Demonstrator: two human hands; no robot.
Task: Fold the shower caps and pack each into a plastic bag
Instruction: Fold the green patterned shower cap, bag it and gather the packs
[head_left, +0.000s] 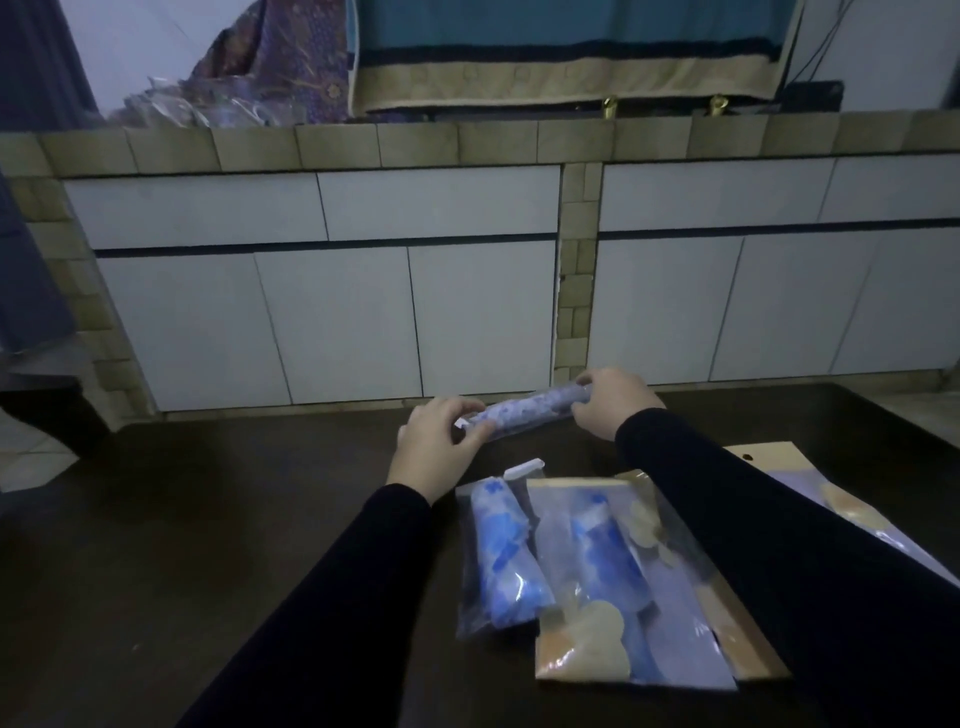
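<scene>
Seen from above, over a dark table (208, 545): rolled shower cap in a clear plastic bag (524, 413), held level between both hands. Left hand (434, 449) pinching the near-left end, fingers curled; right hand (613, 402) wrapped over the far-right end. Both forearms in black sleeves, stretched forward, wrists bent inward. Best done by keeping the roll tight and pressing air out while closing the open end. Nearer than the hands, between the forearms: two packed bags, one narrow (501, 558), one card-backed (628, 582).
</scene>
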